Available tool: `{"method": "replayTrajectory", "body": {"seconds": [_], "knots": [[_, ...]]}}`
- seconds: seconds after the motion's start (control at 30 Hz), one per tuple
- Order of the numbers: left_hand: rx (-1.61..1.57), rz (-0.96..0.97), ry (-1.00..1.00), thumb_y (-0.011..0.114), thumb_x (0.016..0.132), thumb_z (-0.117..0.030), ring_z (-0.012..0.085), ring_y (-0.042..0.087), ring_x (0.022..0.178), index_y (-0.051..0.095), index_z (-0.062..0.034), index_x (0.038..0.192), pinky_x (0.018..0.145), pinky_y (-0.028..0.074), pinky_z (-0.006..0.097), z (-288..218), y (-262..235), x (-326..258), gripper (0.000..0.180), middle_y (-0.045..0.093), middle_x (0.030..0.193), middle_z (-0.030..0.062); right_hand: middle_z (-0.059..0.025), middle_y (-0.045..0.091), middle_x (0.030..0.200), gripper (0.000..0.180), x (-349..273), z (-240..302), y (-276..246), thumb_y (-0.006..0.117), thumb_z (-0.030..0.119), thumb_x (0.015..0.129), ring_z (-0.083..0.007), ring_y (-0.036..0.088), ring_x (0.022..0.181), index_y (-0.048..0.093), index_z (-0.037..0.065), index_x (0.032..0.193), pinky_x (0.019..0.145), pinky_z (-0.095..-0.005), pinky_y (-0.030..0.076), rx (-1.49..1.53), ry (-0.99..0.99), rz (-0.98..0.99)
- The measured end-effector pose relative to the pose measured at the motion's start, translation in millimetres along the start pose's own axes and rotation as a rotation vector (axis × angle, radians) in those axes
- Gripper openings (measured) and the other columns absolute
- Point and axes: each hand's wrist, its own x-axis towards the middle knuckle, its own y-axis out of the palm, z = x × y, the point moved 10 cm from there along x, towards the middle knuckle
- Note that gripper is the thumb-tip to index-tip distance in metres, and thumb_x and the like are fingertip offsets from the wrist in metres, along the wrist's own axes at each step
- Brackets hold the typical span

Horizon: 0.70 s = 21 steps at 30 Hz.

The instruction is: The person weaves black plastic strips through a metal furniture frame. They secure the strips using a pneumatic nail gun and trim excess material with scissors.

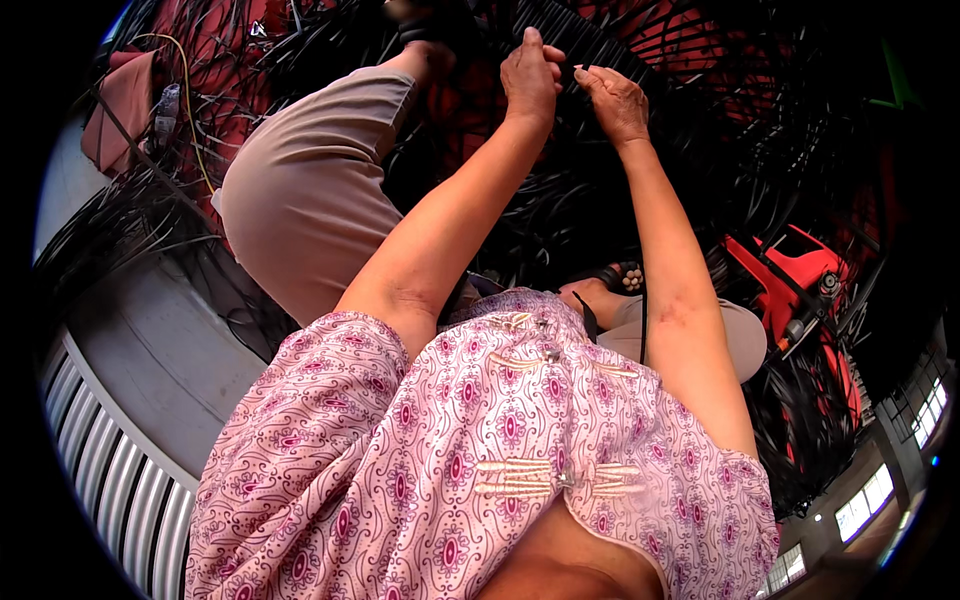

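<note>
Both my hands are stretched out at the top middle, close together over a panel of black flat strips (572, 32) laid side by side. My left hand (532, 78) is closed, its thumb up and fingers curled; what lies inside it is hidden. Just right of it, my right hand (613, 104) pinches a thin black strip (579, 69) between thumb and forefinger. Loose black strips (745, 130) spread in a dark tangle beyond and right of my hands.
On the left lie more black strips (110, 225), a brownish-pink cloth (118, 115) and a thin yellow cord (190, 100). A red plastic object with black parts (790, 275) stands at right. Red floor covering (225, 45) shows between strips. A ribbed metal panel (120, 470) is at lower left.
</note>
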Motion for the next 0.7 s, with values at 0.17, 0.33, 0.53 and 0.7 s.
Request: {"method": "replayTrajectory", "body": {"seconds": [0.17, 0.33, 0.53, 0.7], "knots": [[0.155, 0.008, -0.123, 0.059, 0.093, -0.021, 0.0067, 0.049, 0.055, 0.067, -0.0058, 0.099, 0.050, 0.041, 0.022, 55, -23, 10, 0.018, 0.056, 0.070, -0.0032, -0.0134, 0.070, 0.104, 0.043, 4, -8, 8, 0.057, 0.051, 0.090, -0.0346, 0.066, 0.100, 0.074, 0.014, 0.105, 0.086, -0.0417, 0.051, 0.002, 0.150, 0.106], [0.029, 0.431, -0.075, 0.065, 0.084, -0.002, 0.0053, 0.056, 0.069, 0.055, -0.0154, 0.138, 0.060, 0.044, 0.020, 61, 7, 25, 0.056, 0.060, 0.083, -0.0051, -0.0158, 0.070, 0.101, 0.044, 14, -15, 16, 0.056, 0.050, 0.091, -0.0371, 0.065, 0.098, 0.074, 0.011, 0.102, 0.085, -0.0440, 0.050, 0.013, 0.204, 0.184], [0.080, 0.514, -0.093, 0.067, 0.080, -0.001, 0.0053, 0.060, 0.081, 0.058, -0.0157, 0.136, 0.068, 0.047, 0.020, 64, 12, 41, 0.059, 0.063, 0.094, -0.0054, -0.0173, 0.070, 0.096, 0.032, 28, -14, 36, 0.056, 0.035, 0.094, -0.0348, 0.067, 0.093, 0.073, 0.008, 0.096, 0.077, -0.0414, 0.051, 0.053, -0.022, 0.259], [0.162, 0.666, 0.066, 0.067, 0.079, -0.005, 0.0101, 0.062, 0.081, 0.069, -0.0133, 0.122, 0.073, 0.049, 0.025, 54, 22, 46, 0.044, 0.067, 0.089, -0.0027, -0.0002, 0.067, 0.078, 0.032, 28, -35, 59, 0.061, 0.031, 0.089, -0.0087, 0.058, 0.075, 0.074, 0.001, 0.086, 0.068, -0.0274, 0.045, 0.422, 0.210, 0.414]]}}
